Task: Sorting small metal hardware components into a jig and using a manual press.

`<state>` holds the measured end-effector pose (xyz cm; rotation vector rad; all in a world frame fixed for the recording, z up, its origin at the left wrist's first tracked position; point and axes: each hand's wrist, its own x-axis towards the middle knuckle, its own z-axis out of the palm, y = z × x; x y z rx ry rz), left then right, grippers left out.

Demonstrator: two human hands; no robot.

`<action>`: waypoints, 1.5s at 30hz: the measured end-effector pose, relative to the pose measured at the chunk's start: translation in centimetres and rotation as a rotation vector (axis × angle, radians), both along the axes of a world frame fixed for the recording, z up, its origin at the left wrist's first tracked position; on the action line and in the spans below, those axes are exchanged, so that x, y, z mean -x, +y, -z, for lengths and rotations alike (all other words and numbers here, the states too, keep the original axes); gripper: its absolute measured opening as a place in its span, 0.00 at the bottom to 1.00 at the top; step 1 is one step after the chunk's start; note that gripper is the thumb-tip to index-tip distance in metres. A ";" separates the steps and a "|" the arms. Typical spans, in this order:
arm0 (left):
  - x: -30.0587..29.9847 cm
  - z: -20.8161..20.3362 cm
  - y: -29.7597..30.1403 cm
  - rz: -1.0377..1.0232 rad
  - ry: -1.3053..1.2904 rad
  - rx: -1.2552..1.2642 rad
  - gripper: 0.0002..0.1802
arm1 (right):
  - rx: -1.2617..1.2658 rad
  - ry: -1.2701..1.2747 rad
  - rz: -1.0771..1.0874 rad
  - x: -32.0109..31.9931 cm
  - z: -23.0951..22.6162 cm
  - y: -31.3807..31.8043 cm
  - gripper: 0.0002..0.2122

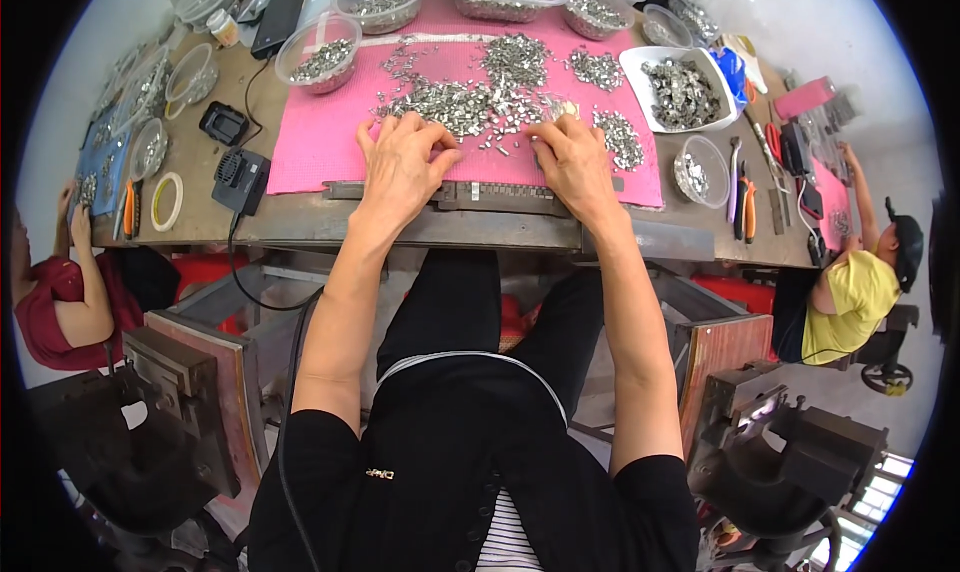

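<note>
My left hand (400,167) rests at the near edge of a pink mat (310,147), its fingers curled and the thumb and forefinger drawn together. My right hand (577,165) is bent the same way at the mat's edge, thumb near forefinger. Whatever sits between the fingertips of either hand is too small to make out. Just beyond them spreads a heap of small silvery metal pieces (455,107), with a few loose ones between the hands. Below runs a long metal fixture (497,194) holding a row of small pieces along the bench edge.
Plastic tubs (322,75) of metal parts line the far side; a white tray (639,69) of parts stands right, near a round tub (686,190) and pliers (748,215). Left lie a black charger (240,180) with its cord and a tape roll (168,201). People work at both sides.
</note>
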<state>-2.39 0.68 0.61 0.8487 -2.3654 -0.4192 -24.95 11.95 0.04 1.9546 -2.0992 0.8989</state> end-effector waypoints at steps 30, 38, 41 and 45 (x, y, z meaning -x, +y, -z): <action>5.1 1.8 6.1 0.315 0.278 0.077 0.09 | 0.188 -0.493 0.062 -2.5 0.3 5.0 0.05; 4.2 1.9 5.8 0.300 0.362 0.012 0.09 | 0.222 -0.378 0.073 -4.2 1.5 5.3 0.05; 4.0 1.8 5.9 0.294 0.355 -0.014 0.08 | 0.239 -0.311 0.094 -4.4 1.8 5.2 0.05; 1.7 0.8 5.0 0.184 0.385 0.032 0.07 | 0.250 -0.277 0.088 -4.3 1.8 5.3 0.05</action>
